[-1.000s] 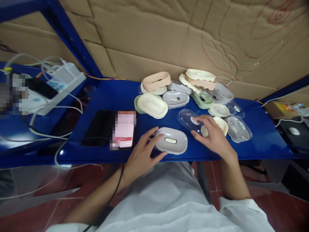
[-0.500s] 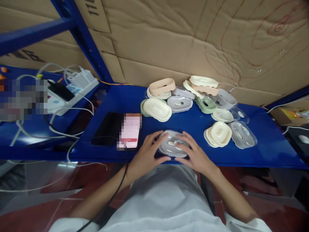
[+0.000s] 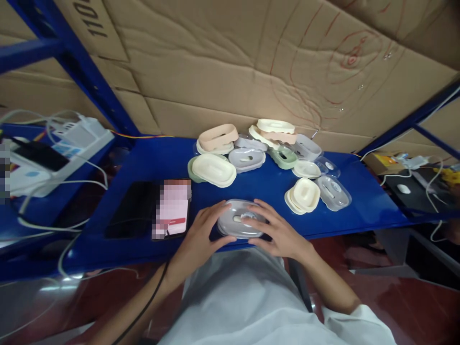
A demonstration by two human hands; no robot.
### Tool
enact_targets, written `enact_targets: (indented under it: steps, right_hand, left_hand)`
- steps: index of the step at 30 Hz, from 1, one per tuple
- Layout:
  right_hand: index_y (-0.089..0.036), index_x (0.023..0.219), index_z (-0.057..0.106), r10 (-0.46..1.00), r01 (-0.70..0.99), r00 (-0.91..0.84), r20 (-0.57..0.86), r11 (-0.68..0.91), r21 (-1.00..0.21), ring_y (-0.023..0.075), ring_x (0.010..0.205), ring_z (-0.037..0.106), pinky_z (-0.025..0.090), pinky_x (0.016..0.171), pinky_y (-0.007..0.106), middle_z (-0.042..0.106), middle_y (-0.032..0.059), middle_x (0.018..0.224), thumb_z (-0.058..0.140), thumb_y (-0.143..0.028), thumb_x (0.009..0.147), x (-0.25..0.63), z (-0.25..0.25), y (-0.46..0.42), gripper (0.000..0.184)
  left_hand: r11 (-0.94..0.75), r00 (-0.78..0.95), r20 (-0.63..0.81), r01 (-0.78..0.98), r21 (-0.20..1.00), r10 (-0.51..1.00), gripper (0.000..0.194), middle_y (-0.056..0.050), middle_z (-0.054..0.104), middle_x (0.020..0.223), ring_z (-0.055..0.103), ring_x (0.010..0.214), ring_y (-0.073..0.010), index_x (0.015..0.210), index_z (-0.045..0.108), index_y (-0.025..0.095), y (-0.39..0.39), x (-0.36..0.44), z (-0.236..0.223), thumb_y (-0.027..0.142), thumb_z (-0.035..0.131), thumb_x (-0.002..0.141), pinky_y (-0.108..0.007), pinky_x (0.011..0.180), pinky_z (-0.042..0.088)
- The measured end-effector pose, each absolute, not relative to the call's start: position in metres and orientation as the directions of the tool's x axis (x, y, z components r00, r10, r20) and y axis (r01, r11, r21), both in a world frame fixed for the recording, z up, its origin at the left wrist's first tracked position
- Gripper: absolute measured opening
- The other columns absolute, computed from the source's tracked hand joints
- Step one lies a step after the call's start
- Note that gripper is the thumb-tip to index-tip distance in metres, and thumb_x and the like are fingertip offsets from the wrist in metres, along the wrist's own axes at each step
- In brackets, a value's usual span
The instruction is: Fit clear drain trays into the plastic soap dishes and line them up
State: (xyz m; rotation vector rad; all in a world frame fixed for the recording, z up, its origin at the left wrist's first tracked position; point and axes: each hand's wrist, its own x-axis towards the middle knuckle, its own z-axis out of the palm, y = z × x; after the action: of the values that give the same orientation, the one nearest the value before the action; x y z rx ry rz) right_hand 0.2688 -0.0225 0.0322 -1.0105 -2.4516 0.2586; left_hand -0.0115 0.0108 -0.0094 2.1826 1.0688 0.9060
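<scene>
Hands point(image 3: 199, 234) point(image 3: 283, 234) grasping clear-lidded grey box point(image 3: 231, 221) at both ends; long axis side-to-side.

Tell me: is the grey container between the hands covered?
Covered: a clear lid with a white sticker lies over the grey container; whether fully shut, cannot tell.

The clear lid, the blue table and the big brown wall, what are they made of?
The lid looks like thin, shiny plastic: you can see right through it. The table might be painted metal, as it's smooth with a soft shine, but I can't be sure. The wall looks like dull cardboard: brown and creased.
</scene>
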Motion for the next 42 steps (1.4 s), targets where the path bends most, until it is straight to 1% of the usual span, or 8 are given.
enact_targets:
  steps: [10, 15, 17, 21, 25, 32, 36, 42]
  right_hand:
    - [-0.028, 0.159, 0.051, 0.697, 0.67, -0.616, 0.367, 0.709, -0.222, 0.035, 0.165, 0.023, 0.044, 0.126, 0.06, 0.045, 0.0136, 0.167, 0.071, -0.042, 0.102, 0.266, 0.013, -0.025, 0.062]
    - [-0.032, 0.16, 0.049, 0.68, 0.686, -0.516, 0.52, 0.692, -0.224, 0.0359, 0.157, 0.041, 0.05, 0.121, 0.061, 0.053, 0.0123, 0.16, 0.078, -0.034, 0.097, 0.289, 0.024, -0.039, 0.07]
    - [-0.034, 0.16, 0.05, 0.698, 0.81, -0.339, 0.63, 0.557, -0.181, 0.038, 0.149, 0.052, 0.051, 0.118, 0.063, 0.057, 0.0129, 0.156, 0.08, -0.032, 0.094, 0.326, 0.039, -0.051, 0.072]
    - [-0.029, 0.154, 0.059, 0.488, 0.988, 0.152, 0.86, -0.075, -0.132, 0.0423, 0.14, 0.059, 0.049, 0.118, 0.06, 0.063, 0.0185, 0.149, 0.084, -0.044, 0.089, 0.449, 0.051, -0.068, 0.072]
    - [-0.021, 0.135, 0.073, 0.489, 0.925, 0.335, 0.806, -0.333, -0.183, 0.0431, 0.122, 0.068, 0.057, 0.098, 0.056, 0.069, 0.023, 0.126, 0.075, -0.059, 0.091, 0.561, 0.021, -0.062, 0.058]
    - [-0.018, 0.127, 0.077, 0.619, 0.938, 0.323, 0.716, -0.311, -0.154, 0.05, 0.129, 0.062, 0.05, 0.092, 0.067, 0.069, 0.0272, 0.126, 0.058, -0.069, 0.096, 0.592, -0.007, -0.034, 0.063]
    - [-0.017, 0.137, 0.072, 0.534, 0.969, 0.23, 0.814, -0.2, -0.143, 0.0415, 0.123, 0.069, 0.05, 0.103, 0.06, 0.074, 0.0265, 0.125, 0.045, -0.046, 0.108, 0.51, 0.009, -0.041, 0.049]
    - [-0.02, 0.148, 0.062, 0.827, 0.998, -0.066, 0.559, 0.046, 0.051, 0.0396, 0.124, 0.067, 0.051, 0.102, 0.053, 0.071, 0.017, 0.14, 0.066, -0.05, 0.102, 0.36, 0.006, -0.04, 0.056]
  left_hand:
    - [-0.512, 0.464, 0.295, 0.458, 0.727, 0.835, 0.08, -0.01, 0.055, 0.159, 0.053, 0.148, -0.0327, 0.157, 0.045, 0.036, 0.009, -0.011, -0.006, 0.037, 0.087, 0.089, -0.054, 0.123, 0.046]
    - [-0.474, 0.469, 0.275, 0.384, 0.793, 0.84, 0.085, -0.012, 0.04, 0.171, 0.055, 0.147, -0.0308, 0.164, 0.031, 0.039, 0.007, -0.009, -0.001, 0.031, 0.08, 0.096, -0.048, 0.115, 0.055]
    - [-0.477, 0.479, 0.276, 0.372, 0.797, 0.834, 0.078, -0.012, 0.037, 0.172, 0.058, 0.143, -0.0283, 0.164, 0.032, 0.039, 0.005, -0.009, 0.001, 0.03, 0.075, 0.099, -0.045, 0.111, 0.059]
    - [-0.502, 0.502, 0.258, 0.442, 0.743, 0.825, 0.061, -0.01, 0.044, 0.167, 0.054, 0.148, -0.0268, 0.16, 0.041, 0.035, 0.004, -0.007, 0.004, 0.03, 0.066, 0.105, -0.047, 0.12, 0.053]
    - [-0.555, 0.536, 0.267, 0.497, 0.667, 0.801, 0.047, -0.01, 0.049, 0.163, 0.054, 0.149, -0.0265, 0.152, 0.053, 0.03, 0.004, -0.005, 0.0, 0.03, 0.062, 0.106, -0.05, 0.127, 0.046]
    - [-0.615, 0.549, 0.32, 0.522, 0.591, 0.773, 0.033, -0.011, 0.059, 0.152, 0.061, 0.14, -0.0267, 0.138, 0.066, 0.026, 0.004, -0.004, -0.006, 0.028, 0.062, 0.106, -0.05, 0.121, 0.051]
    - [-0.624, 0.548, 0.328, 0.532, 0.573, 0.769, 0.032, -0.011, 0.061, 0.15, 0.063, 0.138, -0.0272, 0.137, 0.067, 0.026, 0.003, -0.003, -0.006, 0.026, 0.062, 0.105, -0.049, 0.118, 0.054]
    - [-0.646, 0.559, 0.347, 0.527, 0.552, 0.753, 0.032, -0.01, 0.063, 0.149, 0.064, 0.136, -0.0269, 0.137, 0.068, 0.027, 0.002, -0.004, -0.004, 0.025, 0.063, 0.105, -0.048, 0.117, 0.056]
